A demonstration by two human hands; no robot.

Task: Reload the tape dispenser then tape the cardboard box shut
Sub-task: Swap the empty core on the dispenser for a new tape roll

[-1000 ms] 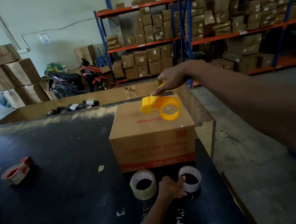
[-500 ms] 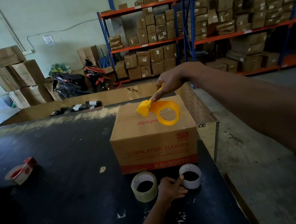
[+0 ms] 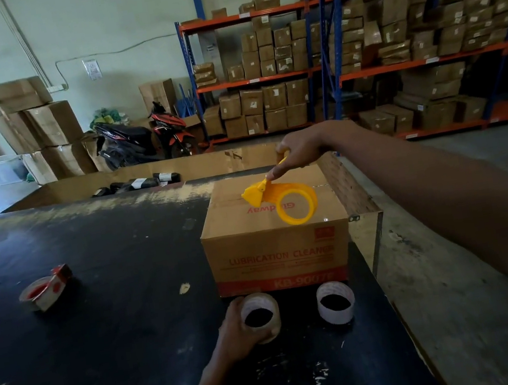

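Observation:
A closed cardboard box (image 3: pixel 276 255) printed "LUBRICATION CLEANER" stands on the black table (image 3: pixel 115 314). My right hand (image 3: pixel 301 150) holds a yellow tape dispenser (image 3: pixel 284 202) by its handle, its empty ring resting on or just above the box top. In front of the box lie two rolls. My left hand (image 3: pixel 238 331) grips the clear tape roll (image 3: pixel 260 316) on the left. The white roll (image 3: pixel 335 302) sits to the right, untouched.
A red and white tape dispenser (image 3: pixel 45 290) lies at the table's left. An open cardboard bin (image 3: pixel 150 175) with dark items stands behind the table. The table's right edge drops to concrete floor (image 3: pixel 464 308). Shelves of boxes (image 3: pixel 388 38) and a motorbike (image 3: pixel 144 136) are far back.
My left hand moved from the white roll leftward onto the clear roll and closed on it. My right hand lowered the yellow dispenser toward the box top.

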